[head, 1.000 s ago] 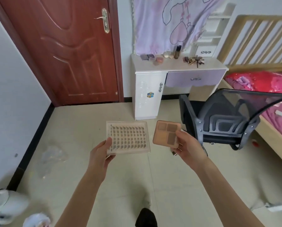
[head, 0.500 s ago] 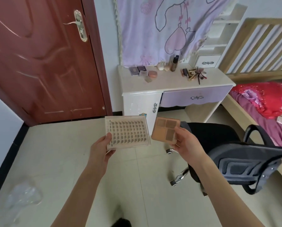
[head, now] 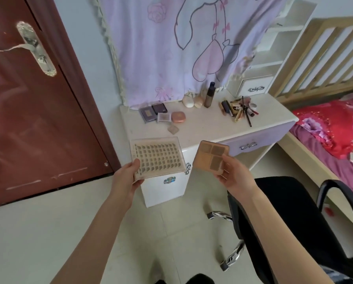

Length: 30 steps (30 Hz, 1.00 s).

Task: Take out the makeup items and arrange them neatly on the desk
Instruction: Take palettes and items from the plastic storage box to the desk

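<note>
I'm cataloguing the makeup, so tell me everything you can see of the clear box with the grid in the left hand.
The clear box is a flat, rectangular case of what looks like transparent plastic, with a beige insert holding rows of small dark pieces in a grid. It looks closed and is tilted to face the camera. The left hand grips its lower left corner, thumb on the front. It is held in the air before the desk, touching nothing else.

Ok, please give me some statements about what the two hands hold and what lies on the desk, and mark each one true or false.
1. The left hand holds the clear lash case. True.
2. The right hand is empty. False: it holds the brown palette.
3. The pink compact lies on the desk. True.
4. The dark bottle lies flat. False: it stands upright.
5. The desk drawer is pulled open. False: it is shut.
</note>
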Each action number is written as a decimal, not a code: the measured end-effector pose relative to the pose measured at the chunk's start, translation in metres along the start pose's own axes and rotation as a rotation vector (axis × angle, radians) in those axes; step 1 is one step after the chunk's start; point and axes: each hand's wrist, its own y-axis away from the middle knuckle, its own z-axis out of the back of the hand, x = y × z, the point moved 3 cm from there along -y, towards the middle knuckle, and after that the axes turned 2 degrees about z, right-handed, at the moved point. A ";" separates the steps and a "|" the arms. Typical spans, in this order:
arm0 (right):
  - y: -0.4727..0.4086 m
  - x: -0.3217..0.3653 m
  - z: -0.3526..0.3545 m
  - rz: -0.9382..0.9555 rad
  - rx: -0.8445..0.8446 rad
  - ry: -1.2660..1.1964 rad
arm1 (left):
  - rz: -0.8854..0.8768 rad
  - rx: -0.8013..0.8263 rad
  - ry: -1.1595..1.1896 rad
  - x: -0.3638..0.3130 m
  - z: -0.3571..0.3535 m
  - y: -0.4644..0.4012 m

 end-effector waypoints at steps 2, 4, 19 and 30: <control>-0.026 0.010 -0.002 -0.009 -0.034 -0.023 | 0.023 0.030 -0.042 -0.008 -0.019 -0.027; -0.056 0.019 -0.002 -0.020 -0.065 -0.027 | 0.048 0.047 -0.073 -0.012 -0.039 -0.056; -0.300 0.063 0.006 -0.240 -0.115 0.059 | 0.174 -0.179 -0.142 -0.005 -0.166 -0.235; -0.379 0.043 0.007 -0.433 -0.137 0.150 | 0.316 -0.226 -0.217 0.023 -0.174 -0.291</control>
